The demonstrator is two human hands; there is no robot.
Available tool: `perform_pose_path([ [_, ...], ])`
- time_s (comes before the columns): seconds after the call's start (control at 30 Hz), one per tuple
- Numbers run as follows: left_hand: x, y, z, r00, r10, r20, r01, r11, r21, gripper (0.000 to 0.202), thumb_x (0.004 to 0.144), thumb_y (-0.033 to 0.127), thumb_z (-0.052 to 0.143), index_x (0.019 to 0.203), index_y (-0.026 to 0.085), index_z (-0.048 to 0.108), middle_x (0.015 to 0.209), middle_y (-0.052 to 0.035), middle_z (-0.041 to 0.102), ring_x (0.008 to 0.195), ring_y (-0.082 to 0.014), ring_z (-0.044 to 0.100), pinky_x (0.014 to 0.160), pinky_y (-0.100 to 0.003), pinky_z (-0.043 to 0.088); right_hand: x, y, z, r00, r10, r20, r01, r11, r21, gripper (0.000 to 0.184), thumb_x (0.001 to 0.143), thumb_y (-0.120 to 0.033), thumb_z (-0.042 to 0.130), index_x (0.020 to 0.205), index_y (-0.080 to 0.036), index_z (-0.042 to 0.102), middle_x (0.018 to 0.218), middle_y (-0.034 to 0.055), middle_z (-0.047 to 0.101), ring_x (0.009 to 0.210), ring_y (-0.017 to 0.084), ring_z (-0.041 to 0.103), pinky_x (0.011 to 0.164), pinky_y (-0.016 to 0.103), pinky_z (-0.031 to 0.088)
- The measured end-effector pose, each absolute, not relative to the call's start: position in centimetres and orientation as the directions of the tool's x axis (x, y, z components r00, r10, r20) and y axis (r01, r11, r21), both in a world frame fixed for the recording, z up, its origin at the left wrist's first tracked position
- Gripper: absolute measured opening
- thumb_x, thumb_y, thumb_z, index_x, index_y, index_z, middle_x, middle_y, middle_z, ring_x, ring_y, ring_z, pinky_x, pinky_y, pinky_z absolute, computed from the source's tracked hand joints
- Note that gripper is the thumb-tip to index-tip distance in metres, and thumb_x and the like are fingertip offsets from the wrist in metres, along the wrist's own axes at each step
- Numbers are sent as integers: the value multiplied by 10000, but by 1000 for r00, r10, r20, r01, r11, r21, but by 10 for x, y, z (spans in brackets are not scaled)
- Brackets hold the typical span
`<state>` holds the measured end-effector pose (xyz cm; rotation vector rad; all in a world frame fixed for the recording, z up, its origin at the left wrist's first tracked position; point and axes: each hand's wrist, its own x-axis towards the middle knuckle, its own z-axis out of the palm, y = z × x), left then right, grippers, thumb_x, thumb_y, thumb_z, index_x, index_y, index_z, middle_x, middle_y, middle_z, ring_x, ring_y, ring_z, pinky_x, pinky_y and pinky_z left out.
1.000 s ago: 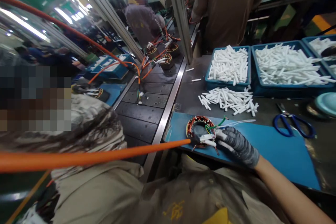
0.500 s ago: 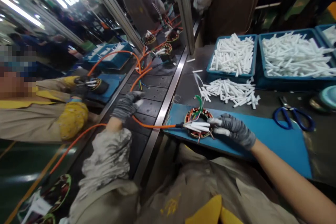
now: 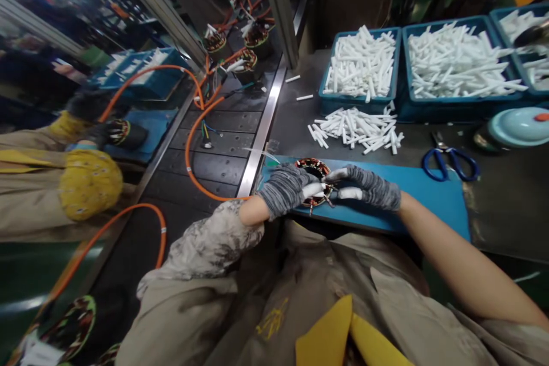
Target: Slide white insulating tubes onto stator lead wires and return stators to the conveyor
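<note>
A ring-shaped motor stator [image 3: 316,202] with copper windings lies on a blue mat [image 3: 433,206] in front of me. My left hand [image 3: 288,187], in a grey striped glove with white fingertips, is closed over the stator's left side, around white sleeves whose ends peek out by the thumb. At the right side my right hand [image 3: 366,186], gloved alike, has its finger and thumb at a short wire lead on the rim. An orange cable [image 3: 210,191] runs in from the left and disappears under my left hand.
White sleeves [image 3: 358,128] lie in a loose pile behind the mat. Blue bins [image 3: 359,104] of sleeves stand beyond it. Blue-handled scissors [image 3: 450,163] and a lidded jar [image 3: 517,128] are at right. Left, a metal-edged conveyor [image 3: 223,148] carries more stators; a co-worker's gloved hands work across it.
My left hand has come from over the conveyor to the stator and closed on the white sleeves. My right hand stays at the stator's right side. The view has shifted.
</note>
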<state>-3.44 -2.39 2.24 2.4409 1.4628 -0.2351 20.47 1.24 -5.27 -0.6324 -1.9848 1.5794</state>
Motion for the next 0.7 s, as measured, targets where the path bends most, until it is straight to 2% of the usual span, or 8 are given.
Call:
perform_pose_path([
  [0.07,-34,-23,24,485,808,-334,873,-465,145,424,1052,437,434,1130,176,758,1040,-102,770,980,-255,706,912,-389,523,200,16,-53,-755,642,130,18,218,-976,365,918,-423,702,1244,-258,705,1226,72,760,1130,247,715,1021,467,570],
  [0.17,-30,-25,23,514,804,-298,857,-473,202,440,1062,416,391,1200,170,728,1112,-116,760,1017,-255,691,930,-389,509,189,23,-53,-752,651,106,11,174,-985,381,942,-485,649,1214,-230,726,1191,79,769,1097,245,719,1006,441,563],
  [0.23,-32,-26,22,523,808,-270,849,-468,244,445,1066,377,359,1159,147,729,1099,-121,758,1006,-246,687,940,-386,503,185,29,-53,-781,621,62,27,134,-991,414,942,-530,626,1173,-208,747,1174,83,773,1092,247,715,1009,431,553],
  [0.37,-53,-33,23,522,807,-275,837,-424,346,442,1051,347,344,926,134,711,876,-91,725,820,-200,652,823,-340,502,184,40,-48,-868,495,-30,91,101,-991,456,904,-582,646,1111,-199,783,1101,67,788,1031,246,723,977,412,556],
  [0.5,-68,-44,20,505,855,-122,762,-375,528,398,1031,352,364,827,168,652,754,-36,646,700,-154,580,700,-291,462,183,45,-33,-924,375,-72,154,193,-969,441,954,-534,597,1192,-203,765,1177,70,772,1061,223,705,994,376,533],
  [0.6,-65,-48,11,457,889,-16,755,-378,536,382,1010,371,403,765,175,620,742,-49,639,724,-174,590,729,-320,468,178,42,-23,-943,333,-31,128,273,-953,405,979,-511,566,1097,-185,774,1084,71,778,949,193,691,913,348,545],
  [0.7,-58,-44,5,465,885,29,766,-418,488,389,1001,402,425,742,182,614,729,-57,643,736,-191,597,759,-343,473,173,34,-21,-927,376,-4,123,294,-948,422,951,-560,597,915,-169,752,882,44,742,804,168,635,777,314,536],
])
